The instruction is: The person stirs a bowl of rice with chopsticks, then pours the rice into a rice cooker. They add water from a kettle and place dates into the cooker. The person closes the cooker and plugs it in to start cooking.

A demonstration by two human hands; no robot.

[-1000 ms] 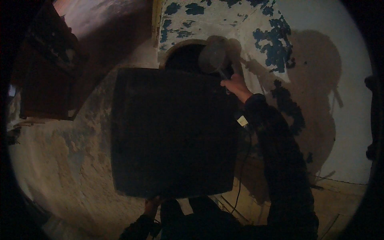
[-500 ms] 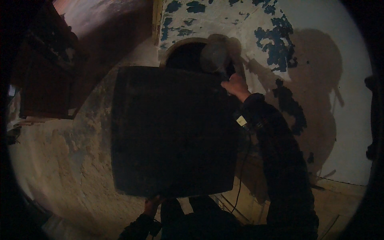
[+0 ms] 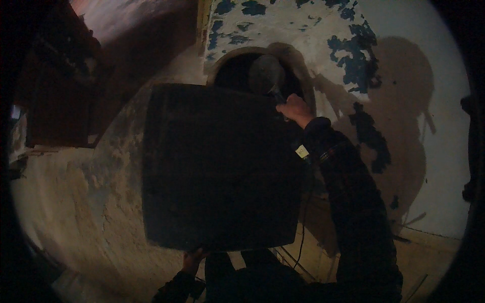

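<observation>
My right hand (image 3: 295, 109) is closed around the handle of a ladle-like tool (image 3: 266, 73) with a round grey head. That head is held over the dark arched opening (image 3: 235, 73) in the wall. A large, dark, nearly square board (image 3: 222, 166) lies between my arms, its far edge covering the lower part of the opening. Below the board's near edge, my left hand (image 3: 192, 260) grips it from underneath, with most of the fingers hidden. Dim light hides whether the tool head is filled.
Peeling plaster (image 3: 283, 25) with dark patches surrounds the opening. To the right is a pale wall (image 3: 444, 177) with my shadow on it. A dark wooden cabinet (image 3: 58, 116) stands at far left. A thin cable (image 3: 301, 237) hangs beside the board's right edge.
The tool's round head has shifted slightly left and down, and my right hand has moved a little left with it. The board and my left hand stay almost the same.
</observation>
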